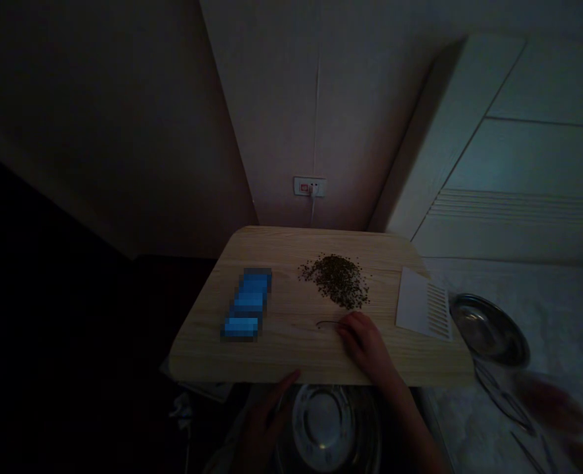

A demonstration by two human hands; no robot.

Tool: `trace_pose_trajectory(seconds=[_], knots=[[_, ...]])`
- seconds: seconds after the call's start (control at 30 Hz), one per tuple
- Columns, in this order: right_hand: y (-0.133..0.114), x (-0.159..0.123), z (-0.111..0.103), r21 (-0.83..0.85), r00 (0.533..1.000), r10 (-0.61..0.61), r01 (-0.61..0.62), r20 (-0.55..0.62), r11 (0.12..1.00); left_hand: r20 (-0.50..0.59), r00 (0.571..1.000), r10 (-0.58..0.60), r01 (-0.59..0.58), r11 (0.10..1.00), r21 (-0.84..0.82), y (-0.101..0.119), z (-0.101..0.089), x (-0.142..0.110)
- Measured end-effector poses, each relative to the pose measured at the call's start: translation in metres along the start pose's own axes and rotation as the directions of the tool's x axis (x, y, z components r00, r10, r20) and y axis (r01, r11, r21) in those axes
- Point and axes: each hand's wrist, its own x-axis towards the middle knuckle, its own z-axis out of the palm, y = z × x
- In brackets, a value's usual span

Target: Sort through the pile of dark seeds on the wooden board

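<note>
A pale wooden board lies in front of me in dim light. A heap of small dark grains sits at its far middle. My right hand rests on the board just below the heap, fingers curled, next to a thin dark curved line on the wood. My left hand is at the board's near edge, thumb on the rim, beside a shiny steel bowl held below the board. What the right fingers pinch is too dark to name.
A blurred blue patch lies on the board's left. A white slotted scraper sits at the right edge, next to a steel plate on a white cloth. A wall socket with a cord is behind. A blurred reddish shape shows at lower right.
</note>
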Motion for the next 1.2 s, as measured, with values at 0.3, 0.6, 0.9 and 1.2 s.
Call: trace_pose_trajectory(seconds=[0.3, 0.6, 0.9, 1.2], knots=[[-0.002, 0.002, 0.003, -0.020, 0.999, 0.012, -0.013, -0.031, 1.000, 0.002, 1.000, -0.016, 0.016, 1.000, 0.011, 0.005, -0.002, -0.002], [-0.001, 0.001, 0.002, 0.019, 0.998, 0.021, -0.020, -0.060, 1.000, -0.010, 1.000, -0.001, 0.001, 1.000, 0.017, 0.005, -0.001, 0.000], [0.000, 0.000, 0.001, 0.005, 1.000, -0.024, 0.024, 0.003, 1.000, -0.019, 1.000, -0.016, 0.016, 1.000, 0.005, 0.015, -0.002, -0.002], [-0.007, -0.011, -0.006, 0.027, 0.996, -0.053, 0.051, 0.075, 0.998, -0.012, 1.000, 0.020, -0.020, 1.000, 0.005, 0.006, -0.002, -0.001]])
